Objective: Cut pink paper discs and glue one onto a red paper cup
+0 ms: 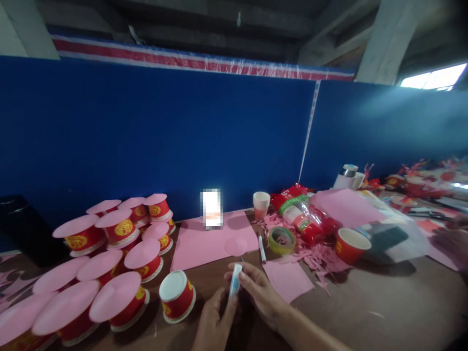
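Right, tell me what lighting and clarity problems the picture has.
Head view: the window is blown out white; pale glare washes the blue partition at right; the ceiling is dim; a pixelated bright patch overlaps the pink sheet; clutter at far right is blurred; print on the tube is unreadable.

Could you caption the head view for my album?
Left hand and right hand hold a tube near an upturned cup and pink-topped cups.

1. Blue partition [157, 131] across the middle, topped by a striped band [204, 63].
2. Dim ceiling [278, 22] along the top.
3. Bright window [435, 78], upper right, near a pale pillar [387, 41].
4. Brown table [398, 312] across the bottom.
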Motion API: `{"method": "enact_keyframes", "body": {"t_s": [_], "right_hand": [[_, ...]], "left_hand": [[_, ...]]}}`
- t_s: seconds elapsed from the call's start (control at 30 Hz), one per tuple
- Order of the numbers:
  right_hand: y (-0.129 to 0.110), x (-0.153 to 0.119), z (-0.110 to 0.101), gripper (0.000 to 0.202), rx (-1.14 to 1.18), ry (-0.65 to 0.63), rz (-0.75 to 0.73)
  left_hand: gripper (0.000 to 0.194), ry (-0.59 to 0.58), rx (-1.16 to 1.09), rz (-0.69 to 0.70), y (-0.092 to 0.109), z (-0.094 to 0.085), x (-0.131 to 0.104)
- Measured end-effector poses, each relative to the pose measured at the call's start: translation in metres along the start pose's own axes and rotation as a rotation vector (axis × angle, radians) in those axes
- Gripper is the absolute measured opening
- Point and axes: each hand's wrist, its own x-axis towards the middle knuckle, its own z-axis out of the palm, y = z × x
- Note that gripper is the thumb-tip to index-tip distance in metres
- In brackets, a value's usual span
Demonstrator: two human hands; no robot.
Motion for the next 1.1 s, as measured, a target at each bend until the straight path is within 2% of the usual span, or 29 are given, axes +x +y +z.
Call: {"method": "enact_keyframes", "body": {"t_s": [0.17, 0.37, 0.57, 0.67, 0.83, 1.1], "right_hand": [[-0.001, 0.001, -0.002, 0.032, -0.008, 0.038, 0.015], [-0.001, -0.001, -0.001, 0.032, 0.010, -0.003, 0.056], [-0.003, -0.001, 0.002, 0.027, 0.026, 0.008, 0.076], [-0.004, -0.001, 0.003, 0.027, -0.006, 0.032, 0.064], [-0.004, -0.003, 0.003, 0.028, -0.044, 0.002, 0.035], [-0.006, -0.011, 0.005, 0.024, -0.153, -0.083, -0.112]], "left_hand": [[0.039, -0.089, 0.020, -0.048, -0.004, 0.002, -0.001], [0.042, -0.002, -0.010, -0.029, -0.006, 0.007, -0.001], [0.040, -0.028, 0.000, -0.068, -0.010, 0.007, -0.003], [0.038, -0.031, 0.005, -0.091, -0.009, 0.005, -0.005], [0.032, -0.023, 0.016, -0.013, -0.002, 0.003, -0.009], [0.040, -0.006, 0.067, 0.051, 0.000, 0.002, -0.008]]}}
